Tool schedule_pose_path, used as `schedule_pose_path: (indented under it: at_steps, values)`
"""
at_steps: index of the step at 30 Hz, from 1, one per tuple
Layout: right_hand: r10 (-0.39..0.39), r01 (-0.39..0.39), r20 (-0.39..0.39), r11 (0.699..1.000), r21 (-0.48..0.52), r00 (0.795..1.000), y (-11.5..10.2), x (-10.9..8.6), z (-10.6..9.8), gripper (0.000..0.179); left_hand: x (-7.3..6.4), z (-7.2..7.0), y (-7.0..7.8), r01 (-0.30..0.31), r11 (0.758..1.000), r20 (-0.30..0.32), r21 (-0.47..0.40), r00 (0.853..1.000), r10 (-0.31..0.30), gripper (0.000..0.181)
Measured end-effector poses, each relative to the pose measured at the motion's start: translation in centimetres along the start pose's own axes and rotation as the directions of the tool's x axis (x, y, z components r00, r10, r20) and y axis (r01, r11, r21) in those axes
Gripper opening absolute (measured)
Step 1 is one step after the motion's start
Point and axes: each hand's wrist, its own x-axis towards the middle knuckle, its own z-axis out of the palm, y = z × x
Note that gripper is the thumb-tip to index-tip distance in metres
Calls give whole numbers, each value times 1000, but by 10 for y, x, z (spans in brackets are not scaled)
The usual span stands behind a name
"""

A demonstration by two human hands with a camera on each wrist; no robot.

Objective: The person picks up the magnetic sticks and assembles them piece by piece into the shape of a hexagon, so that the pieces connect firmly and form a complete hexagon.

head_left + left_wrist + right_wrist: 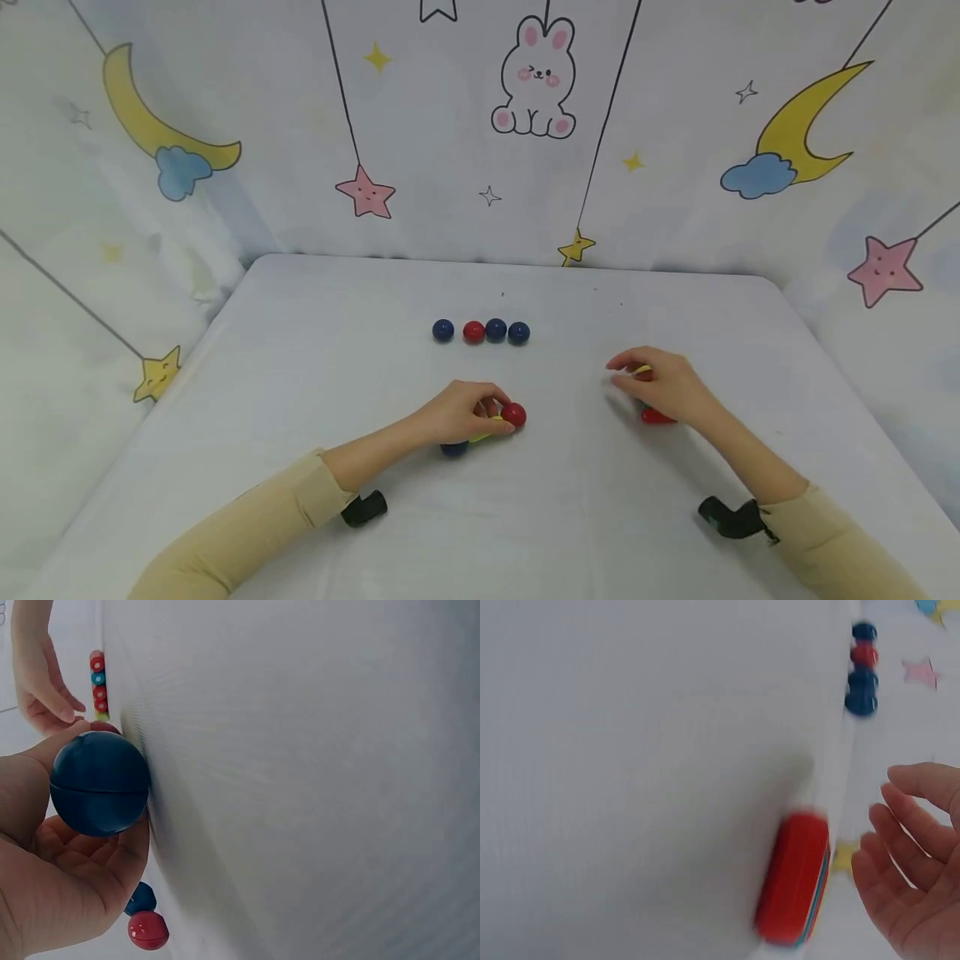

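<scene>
My left hand (459,412) grips a short yellow-green rod (487,430) just above the white table. A red ball (513,415) sits at the rod's far end, by the fingertips. At its near end is a blue ball (453,449), large in the left wrist view, with the fingers around behind it. My right hand (663,385) hovers over a side-by-side group of rods, its fingers loosely bent and apart. Of that group, a red rod (791,879) lies nearest in the right wrist view, and the hand partly hides the others in the head view.
Farther back on the table (337,317), a blue ball (443,331) lies slightly apart from a red ball (474,332) and two more blue balls (507,332) in a row. A patterned cloth (450,125) hangs behind the table and at its sides.
</scene>
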Motion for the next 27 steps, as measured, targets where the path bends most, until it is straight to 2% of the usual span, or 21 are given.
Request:
schedule_pose_path:
  at_steps: [5, 9, 14, 18, 27]
  values:
    - [77, -79, -39, 996, -45, 996, 29, -3, -22, 28, -3, -1, -1, 1, 1000, -7, -3, 1000, -1, 31]
    - [151, -151, -12, 987, -53, 988, 44, -2, -26, 34, -5, -1, 1, 3, 1000, -5, -4, 1000, -3, 32]
    - [221, -219, 44, 975, -39, 974, 51, 4, -25, 40, -6, 0, 2, 16, 1000, -1, -13, 1000, -16, 32]
    - [222, -220, 62, 975, -33, 973, 52, 8, -24, 40, -6, 0, 2, 17, 1000, 2, -22, 1000, -17, 32]
    - [217, -215, 48, 976, -34, 975, 50, 18, -15, 38, -5, 0, 3, 10, 1000, -1, -18, 1000, -10, 31]
